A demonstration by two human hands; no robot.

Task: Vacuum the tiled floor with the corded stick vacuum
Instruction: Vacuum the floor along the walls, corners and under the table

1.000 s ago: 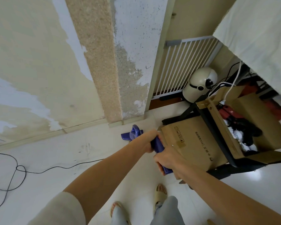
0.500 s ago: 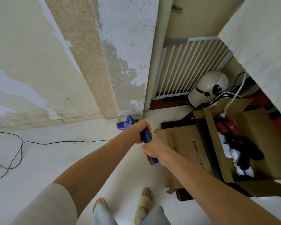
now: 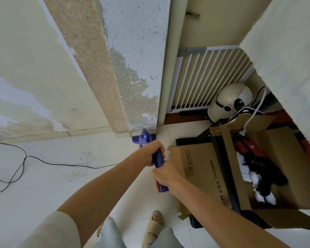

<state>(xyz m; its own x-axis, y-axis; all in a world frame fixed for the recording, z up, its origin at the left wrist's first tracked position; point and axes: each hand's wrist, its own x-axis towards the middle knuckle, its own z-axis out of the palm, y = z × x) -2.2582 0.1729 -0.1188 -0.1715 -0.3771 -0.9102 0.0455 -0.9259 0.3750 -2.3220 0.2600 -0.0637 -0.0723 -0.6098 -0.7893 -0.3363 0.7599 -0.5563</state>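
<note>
Two hands wrapped round vacuum handle (image 3: 158, 161): left hand (image 3: 151, 151), right hand (image 3: 166, 176) | head (image 3: 144, 138) at skirting, 12 o'clock | floor (image 3: 52, 185) at 9 o'clock judged outstanding

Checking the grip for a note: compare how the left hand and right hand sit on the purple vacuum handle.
The left hand grips higher up the vacuum handle, nearer the purple head; the right hand grips its lower end, nearer the body. The left arm shows a sleeve; the right shows none. Both wrap the handle.
</note>
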